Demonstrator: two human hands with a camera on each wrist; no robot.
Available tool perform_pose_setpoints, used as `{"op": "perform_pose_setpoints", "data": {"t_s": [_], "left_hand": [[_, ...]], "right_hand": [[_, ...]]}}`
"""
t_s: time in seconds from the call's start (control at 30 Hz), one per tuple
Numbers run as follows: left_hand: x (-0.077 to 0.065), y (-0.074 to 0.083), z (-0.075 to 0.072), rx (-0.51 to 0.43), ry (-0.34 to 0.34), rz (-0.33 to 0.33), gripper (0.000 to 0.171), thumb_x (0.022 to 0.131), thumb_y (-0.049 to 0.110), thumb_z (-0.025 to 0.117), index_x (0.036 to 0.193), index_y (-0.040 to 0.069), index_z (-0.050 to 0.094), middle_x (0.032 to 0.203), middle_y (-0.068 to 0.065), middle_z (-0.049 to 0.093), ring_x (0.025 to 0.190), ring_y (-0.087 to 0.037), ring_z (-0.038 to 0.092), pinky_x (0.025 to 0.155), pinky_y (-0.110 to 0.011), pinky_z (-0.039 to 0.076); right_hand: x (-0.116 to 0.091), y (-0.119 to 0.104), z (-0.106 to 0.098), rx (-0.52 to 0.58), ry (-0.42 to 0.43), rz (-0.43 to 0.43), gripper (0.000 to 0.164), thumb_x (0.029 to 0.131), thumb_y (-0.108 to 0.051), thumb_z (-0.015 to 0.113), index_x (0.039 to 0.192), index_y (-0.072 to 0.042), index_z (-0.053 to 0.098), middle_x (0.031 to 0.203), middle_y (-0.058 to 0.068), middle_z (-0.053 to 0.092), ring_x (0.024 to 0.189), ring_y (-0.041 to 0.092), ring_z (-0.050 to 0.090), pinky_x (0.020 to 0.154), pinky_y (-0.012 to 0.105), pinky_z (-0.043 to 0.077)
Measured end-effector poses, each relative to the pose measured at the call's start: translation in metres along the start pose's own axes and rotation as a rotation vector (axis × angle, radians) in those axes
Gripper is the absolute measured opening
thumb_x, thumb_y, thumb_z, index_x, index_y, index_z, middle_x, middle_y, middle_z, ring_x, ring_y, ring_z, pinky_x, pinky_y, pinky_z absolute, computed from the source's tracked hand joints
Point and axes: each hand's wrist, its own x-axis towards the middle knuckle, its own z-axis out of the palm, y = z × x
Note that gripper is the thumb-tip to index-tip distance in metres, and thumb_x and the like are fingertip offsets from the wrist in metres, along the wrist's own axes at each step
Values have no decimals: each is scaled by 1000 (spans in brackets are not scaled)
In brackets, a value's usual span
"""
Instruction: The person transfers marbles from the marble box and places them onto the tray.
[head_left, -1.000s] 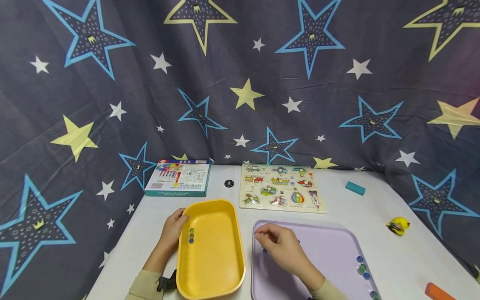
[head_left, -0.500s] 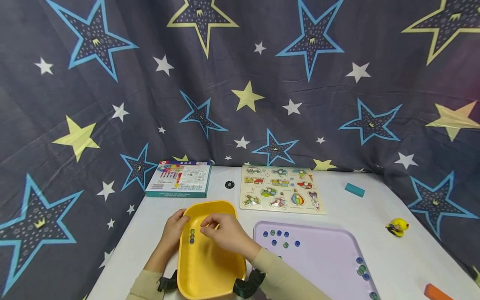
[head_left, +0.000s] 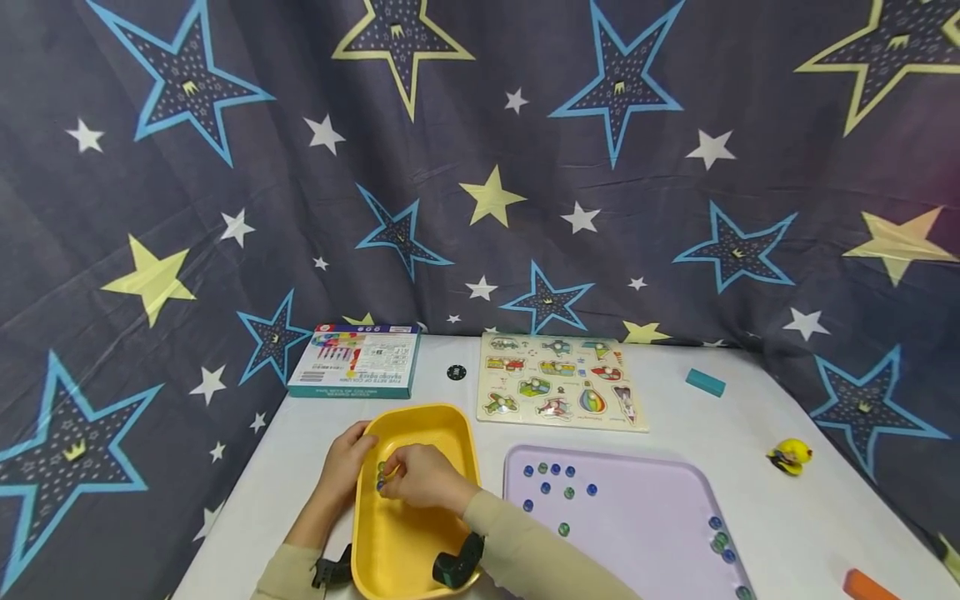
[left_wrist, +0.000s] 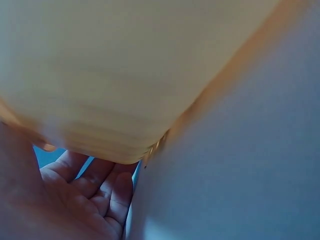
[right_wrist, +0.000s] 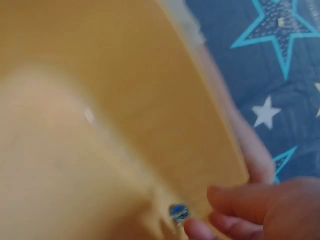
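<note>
A yellow tray (head_left: pixel 420 542) stands at the front left. My left hand (head_left: pixel 347 458) grips its left edge, thumb over the rim; in the left wrist view the fingers (left_wrist: pixel 102 185) reach under the tray's side. Inside, a short row of glass marbles (head_left: pixel 380 485) lies along the left wall, partly covered by my right hand (head_left: pixel 427 477). That hand reaches across the tray, its thumb and fingertips bunched right at the row. In the right wrist view a blue marble (right_wrist: pixel 179 212) shows close beside the fingertips. I cannot tell whether a marble is between them.
A lilac tray (head_left: pixel 622 517) to the right bears several scattered blue and green marbles. Behind are a flat box (head_left: pixel 356 362), a black disc (head_left: pixel 456 372) and a picture puzzle board (head_left: pixel 558 383). A teal block (head_left: pixel 705 382), yellow toy (head_left: pixel 791 456) and orange block (head_left: pixel 866 585) lie right.
My right hand has moved left from the lilac tray, over the yellow tray, to the row of marbles. My left hand keeps its grip on the rim.
</note>
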Motion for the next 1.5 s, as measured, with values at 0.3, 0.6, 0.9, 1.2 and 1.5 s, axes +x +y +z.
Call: {"op": "perform_pose_setpoints", "data": {"t_s": [0.3,0.6,0.9,1.2,1.5], "left_hand": [[-5,-4,-4,22,12,-30,27,89,18,48,110,4,60,102,-14,61,80,-20,57,67,-24,49],[-6,-5,-2,-15,6,-33,26,89,16,49,108,4,60,100,-16,61,79,-21,57,65,-25,49],[-5,-4,-3,-23,13,-27,25,88,15,49,108,4,61,99,-17,61,77,-21,57,64,-26,49],[-4,-3,-2,2,10,0,25,89,15,49,107,4,61,98,-16,61,78,-22,57,64,-25,49],[-2,0,-1,-27,-15,-12,28,90,17,48,111,3,59,99,-18,60,77,-22,57,64,-26,49]], "right_hand": [[2,-15,19,-171,-43,28,26,69,-25,76,89,-13,63,63,-10,52,55,6,45,54,18,37],[8,-12,28,-236,-32,87,27,68,-26,77,84,-16,58,67,-9,49,59,8,44,53,19,36],[11,-8,31,-308,-19,27,20,69,-21,75,66,-20,56,60,-10,48,56,7,42,52,17,34],[10,-7,27,-338,-26,9,22,71,-24,73,62,-22,53,57,-9,47,53,6,43,48,18,33],[-17,-11,-8,-164,56,-118,9,74,-16,65,70,-19,58,57,-13,49,49,3,43,47,17,36]]}}
